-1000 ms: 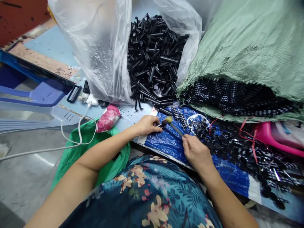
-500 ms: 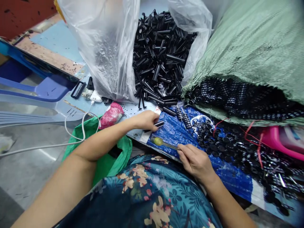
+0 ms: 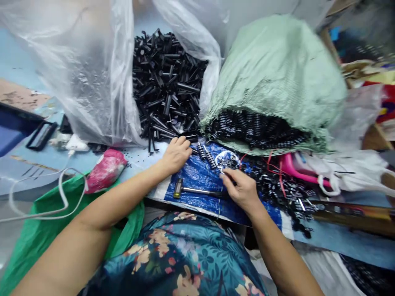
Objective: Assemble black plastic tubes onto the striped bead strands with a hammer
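My left hand [image 3: 177,155] is bent over the black plastic tubes [image 3: 193,138] at the front of the heap, its fingers curled on one whose end shows beside them. To its right lie two black rollers with rows of white marks [image 3: 207,156] on a blue plastic sheet [image 3: 197,172]. My right hand [image 3: 243,190] pinches at the edge of the loose black discs [image 3: 262,174]; whatever is between its fingertips is too small to make out. Below both hands a small hammer [image 3: 197,190] with a yellowish head lies on the sheet, its dark handle end near my right wrist.
An open clear plastic bag [image 3: 101,82] holds the tube heap. Right of it, a green woven sack [image 3: 277,70] spills marked black pieces. A pink basket [image 3: 300,172] stands at right. At left are a pink wrapped bundle [image 3: 106,170], a white cable [image 3: 63,193] and a green bag [image 3: 46,213].
My right hand has let go of the hammer, which now lies on the sheet, and moved up to the discs. My left hand has moved up to the tubes. The view has turned right.
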Demonstrator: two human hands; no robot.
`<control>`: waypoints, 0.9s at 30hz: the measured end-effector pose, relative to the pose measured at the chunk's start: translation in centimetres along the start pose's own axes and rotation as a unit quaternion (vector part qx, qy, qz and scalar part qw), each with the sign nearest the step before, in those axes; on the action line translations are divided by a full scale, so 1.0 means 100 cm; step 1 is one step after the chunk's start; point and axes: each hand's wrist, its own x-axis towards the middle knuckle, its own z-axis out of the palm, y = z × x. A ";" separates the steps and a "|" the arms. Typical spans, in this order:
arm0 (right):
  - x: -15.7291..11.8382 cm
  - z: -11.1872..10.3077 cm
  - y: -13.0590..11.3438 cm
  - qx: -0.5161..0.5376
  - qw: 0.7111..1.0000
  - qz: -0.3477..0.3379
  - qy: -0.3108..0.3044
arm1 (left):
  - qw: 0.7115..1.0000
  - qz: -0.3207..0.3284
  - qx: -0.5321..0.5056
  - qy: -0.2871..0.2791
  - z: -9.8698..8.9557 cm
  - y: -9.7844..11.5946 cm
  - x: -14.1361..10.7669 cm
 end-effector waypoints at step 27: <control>-0.004 -0.020 0.009 0.386 0.890 0.233 0.068 | 0.581 -0.365 -0.725 0.058 -0.040 0.050 -0.032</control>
